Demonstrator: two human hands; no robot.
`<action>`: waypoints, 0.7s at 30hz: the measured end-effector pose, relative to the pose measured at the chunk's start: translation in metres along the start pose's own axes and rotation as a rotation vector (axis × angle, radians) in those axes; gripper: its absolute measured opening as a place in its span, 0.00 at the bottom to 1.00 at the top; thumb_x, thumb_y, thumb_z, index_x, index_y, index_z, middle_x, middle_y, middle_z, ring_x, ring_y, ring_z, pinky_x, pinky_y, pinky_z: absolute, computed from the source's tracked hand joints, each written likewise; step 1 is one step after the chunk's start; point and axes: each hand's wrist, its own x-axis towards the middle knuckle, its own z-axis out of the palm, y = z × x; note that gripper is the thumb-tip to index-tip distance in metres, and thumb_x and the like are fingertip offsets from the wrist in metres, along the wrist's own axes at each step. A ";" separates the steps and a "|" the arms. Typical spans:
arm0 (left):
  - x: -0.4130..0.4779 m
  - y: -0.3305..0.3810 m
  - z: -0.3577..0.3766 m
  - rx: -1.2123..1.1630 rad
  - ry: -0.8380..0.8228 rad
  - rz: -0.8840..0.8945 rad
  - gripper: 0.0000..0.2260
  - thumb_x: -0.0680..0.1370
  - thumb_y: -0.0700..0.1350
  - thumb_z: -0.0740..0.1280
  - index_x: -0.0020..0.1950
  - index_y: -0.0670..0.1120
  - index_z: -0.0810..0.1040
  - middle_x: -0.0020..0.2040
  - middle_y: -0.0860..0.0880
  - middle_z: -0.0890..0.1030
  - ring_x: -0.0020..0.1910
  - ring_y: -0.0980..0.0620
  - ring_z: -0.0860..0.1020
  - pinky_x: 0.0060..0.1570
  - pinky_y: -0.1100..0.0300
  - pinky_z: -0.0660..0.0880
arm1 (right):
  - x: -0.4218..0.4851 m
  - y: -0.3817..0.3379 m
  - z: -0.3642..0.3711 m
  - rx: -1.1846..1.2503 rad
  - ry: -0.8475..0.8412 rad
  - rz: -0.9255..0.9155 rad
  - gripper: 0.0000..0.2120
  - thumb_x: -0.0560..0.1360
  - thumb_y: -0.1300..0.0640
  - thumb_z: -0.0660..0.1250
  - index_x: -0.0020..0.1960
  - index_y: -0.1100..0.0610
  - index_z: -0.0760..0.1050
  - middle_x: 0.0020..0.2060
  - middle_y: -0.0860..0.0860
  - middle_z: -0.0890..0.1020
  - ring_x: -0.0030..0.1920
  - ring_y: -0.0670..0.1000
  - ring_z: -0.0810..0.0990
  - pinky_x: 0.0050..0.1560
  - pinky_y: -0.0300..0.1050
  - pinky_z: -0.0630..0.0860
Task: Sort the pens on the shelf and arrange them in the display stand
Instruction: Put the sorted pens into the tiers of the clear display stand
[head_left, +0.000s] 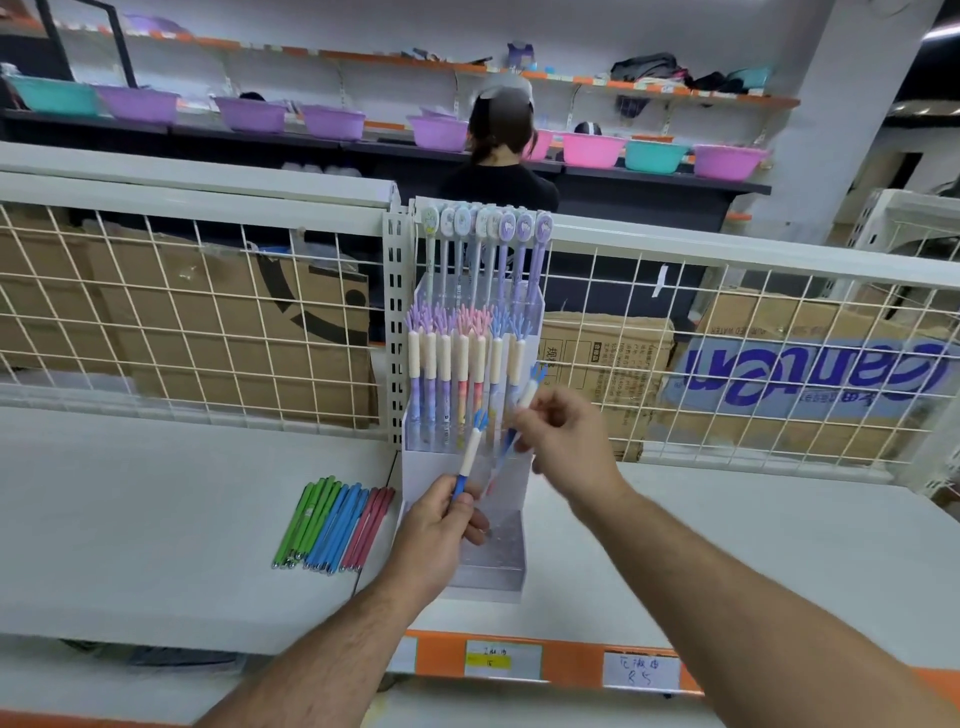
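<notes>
Our right hand (569, 441) pinched a blue pen (525, 400), its long axis tilted up toward the right end of the stand (493, 574) just beyond, nearer than our left hand (441, 522), which gripped a second pen (471, 452) nearly upright.

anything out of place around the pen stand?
Nothing damaged or spilled. A bunch of green, blue and red pens lies loose on the shelf left of the display stand, not slotted in.
</notes>
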 end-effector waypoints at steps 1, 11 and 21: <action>0.000 0.000 0.000 0.009 0.001 -0.001 0.09 0.85 0.41 0.58 0.52 0.47 0.77 0.42 0.42 0.83 0.39 0.50 0.81 0.44 0.59 0.76 | 0.006 -0.009 -0.007 -0.007 0.024 -0.017 0.06 0.77 0.64 0.70 0.44 0.62 0.74 0.34 0.58 0.80 0.32 0.50 0.79 0.28 0.40 0.71; 0.000 0.000 0.000 0.039 0.019 -0.006 0.09 0.85 0.43 0.57 0.52 0.49 0.77 0.43 0.42 0.82 0.39 0.52 0.80 0.51 0.52 0.78 | 0.049 -0.048 -0.030 -0.139 0.141 -0.104 0.02 0.79 0.58 0.69 0.47 0.54 0.77 0.40 0.52 0.84 0.41 0.53 0.85 0.41 0.53 0.83; -0.001 0.002 0.001 0.048 0.016 -0.014 0.09 0.85 0.45 0.57 0.52 0.50 0.77 0.42 0.46 0.81 0.40 0.53 0.79 0.50 0.56 0.77 | 0.055 -0.020 -0.020 -0.322 0.046 -0.101 0.04 0.77 0.57 0.69 0.43 0.53 0.78 0.37 0.50 0.85 0.42 0.53 0.85 0.46 0.60 0.82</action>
